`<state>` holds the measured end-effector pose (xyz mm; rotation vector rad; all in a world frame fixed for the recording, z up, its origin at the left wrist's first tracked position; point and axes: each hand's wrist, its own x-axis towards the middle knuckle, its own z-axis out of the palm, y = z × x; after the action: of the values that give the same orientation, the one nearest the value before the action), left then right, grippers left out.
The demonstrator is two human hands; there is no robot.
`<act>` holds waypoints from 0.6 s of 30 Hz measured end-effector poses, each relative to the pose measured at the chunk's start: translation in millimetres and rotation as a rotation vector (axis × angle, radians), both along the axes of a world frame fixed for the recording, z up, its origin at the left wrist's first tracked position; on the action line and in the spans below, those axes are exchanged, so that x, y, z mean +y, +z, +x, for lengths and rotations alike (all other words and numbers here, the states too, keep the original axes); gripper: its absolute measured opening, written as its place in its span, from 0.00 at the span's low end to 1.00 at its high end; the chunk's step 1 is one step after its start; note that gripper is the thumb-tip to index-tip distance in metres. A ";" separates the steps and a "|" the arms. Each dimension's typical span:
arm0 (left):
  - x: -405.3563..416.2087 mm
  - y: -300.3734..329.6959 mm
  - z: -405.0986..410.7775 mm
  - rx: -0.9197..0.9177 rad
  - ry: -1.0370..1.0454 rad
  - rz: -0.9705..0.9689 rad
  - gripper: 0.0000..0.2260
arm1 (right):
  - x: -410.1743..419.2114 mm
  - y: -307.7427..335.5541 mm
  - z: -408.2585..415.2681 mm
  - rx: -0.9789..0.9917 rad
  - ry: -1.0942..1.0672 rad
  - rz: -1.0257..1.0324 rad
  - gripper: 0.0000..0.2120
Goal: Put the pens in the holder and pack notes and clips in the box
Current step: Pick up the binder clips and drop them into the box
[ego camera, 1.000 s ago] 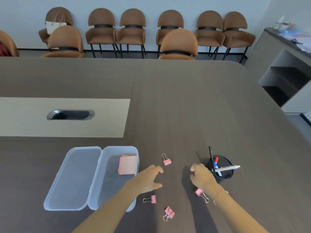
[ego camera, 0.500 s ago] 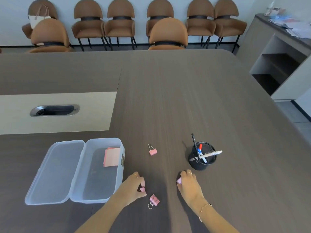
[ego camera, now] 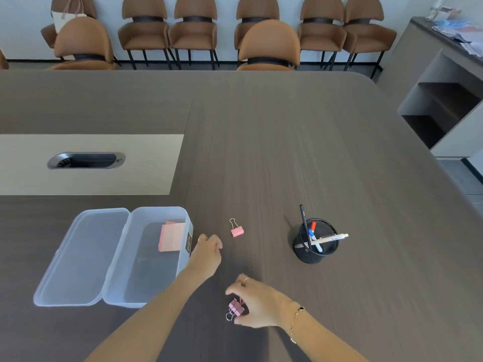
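Currently right hand (ego camera: 257, 303) pinches paired pink binder clips (ego camera: 236, 308) on surface (ego camera: 287, 152); left hand (ego camera: 206, 253) closed, contents indeterminate, beside open box (ego camera: 146, 257)

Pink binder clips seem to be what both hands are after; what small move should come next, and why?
Probably the left hand, closed on something pink, should swing over the open clear plastic box and let go. The box sits right beside it, holding pink sticky notes.
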<state>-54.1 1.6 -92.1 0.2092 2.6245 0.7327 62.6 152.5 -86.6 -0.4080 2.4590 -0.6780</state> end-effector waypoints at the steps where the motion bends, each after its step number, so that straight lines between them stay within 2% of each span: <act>1: 4.9 3.7 -2.9 0.035 0.002 0.013 0.09 | -2.0 -4.6 -1.3 0.005 0.070 0.032 0.26; 3: 15.5 5.0 -8.3 -0.004 0.045 0.003 0.10 | -5.7 -11.4 -4.3 0.057 0.141 0.074 0.23; 5: 22.2 4.3 -13.9 0.175 0.017 -0.066 0.12 | -6.2 -14.2 -6.9 0.120 0.143 0.069 0.16; 8: 31.4 -1.3 -19.7 0.167 0.010 -0.027 0.16 | -0.2 -13.2 -13.8 0.175 0.088 0.055 0.11; 14: 43.7 -14.4 -27.1 0.143 -0.121 -0.135 0.26 | 19.6 -10.5 -32.7 0.184 0.010 0.075 0.11; 18: 48.0 -22.7 -27.6 0.146 -0.128 -0.160 0.22 | 24.1 -13.4 -35.4 0.182 0.004 0.098 0.12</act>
<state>-81.7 49.6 -114.8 0.3934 2.7608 0.4784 27.2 176.5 -100.0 -0.4533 2.6495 -0.5366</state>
